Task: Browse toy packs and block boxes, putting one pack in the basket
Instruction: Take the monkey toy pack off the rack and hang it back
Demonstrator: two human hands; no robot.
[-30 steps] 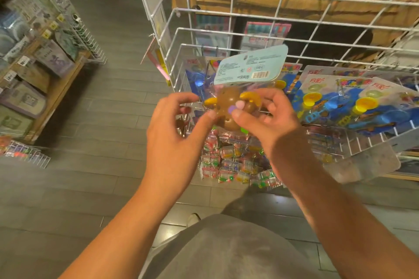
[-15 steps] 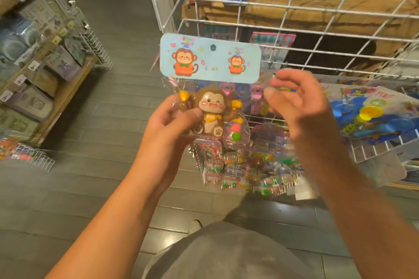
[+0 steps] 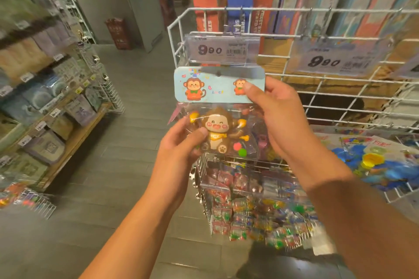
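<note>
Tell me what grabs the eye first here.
The monkey toy pack at centre, left hand gripping its lower bag, right hand pinching the blue header card. Behind it, a white wire rack carries two 9.90 price tags.

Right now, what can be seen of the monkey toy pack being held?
The monkey toy pack is a clear plastic bag under a pale blue card header printed with cartoon monkeys. Inside sit a brown winking monkey figure and small coloured pieces. It is held upright before the white wire rack. The left hand grips its lower left; the right hand pinches the header's right end.
</note>
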